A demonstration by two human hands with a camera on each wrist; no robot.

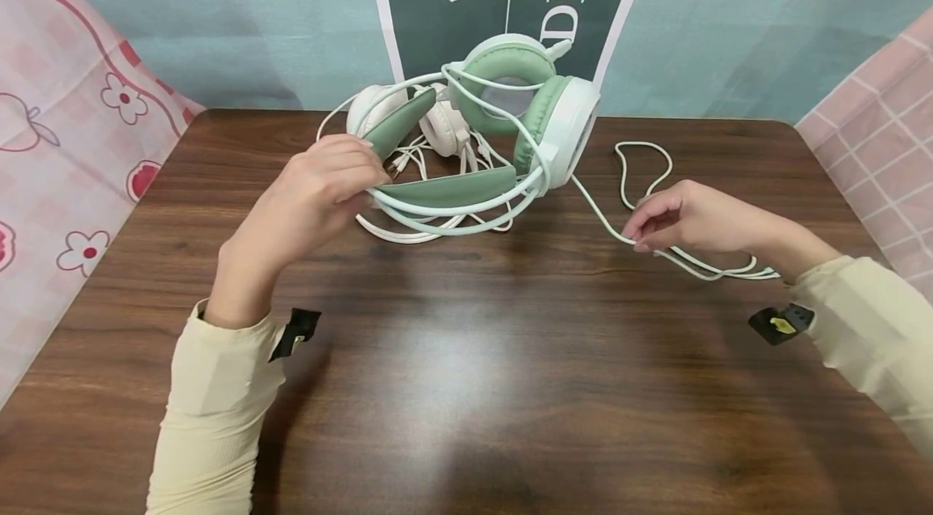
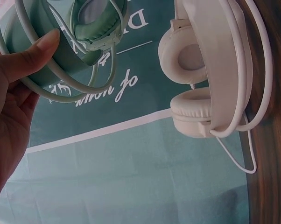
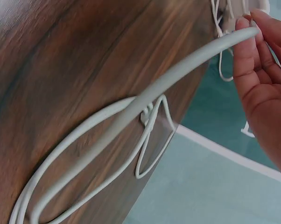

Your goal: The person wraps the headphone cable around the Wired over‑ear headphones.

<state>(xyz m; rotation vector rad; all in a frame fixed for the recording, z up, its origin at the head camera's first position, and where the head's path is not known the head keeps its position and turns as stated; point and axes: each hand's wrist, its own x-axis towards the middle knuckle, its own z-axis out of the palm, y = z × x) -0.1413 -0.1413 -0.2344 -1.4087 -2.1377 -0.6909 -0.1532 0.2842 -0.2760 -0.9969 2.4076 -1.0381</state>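
Note:
My left hand (image 1: 309,191) grips the headband of the green and white headphones (image 1: 445,189), thumb on one side and fingers on the other. They hang tilted above the table, ear cups pointing away to the right. Between finger and thumb my right hand (image 1: 692,215) pinches their pale cable (image 1: 598,215), which runs from the near ear cup. In the right wrist view the cable (image 3: 164,84) stretches from the fingertips to loops on the wood. Behind the green pair, partly hidden, stand white headphones (image 2: 224,60) with their own cord.
The brown wooden table (image 1: 466,385) reaches back to a blue cloth backdrop (image 1: 219,21) with a dark lettered panel. Loops of cable (image 1: 645,146) lie on the right of the table. Pink patterned cloths (image 1: 66,134) hang at both sides.

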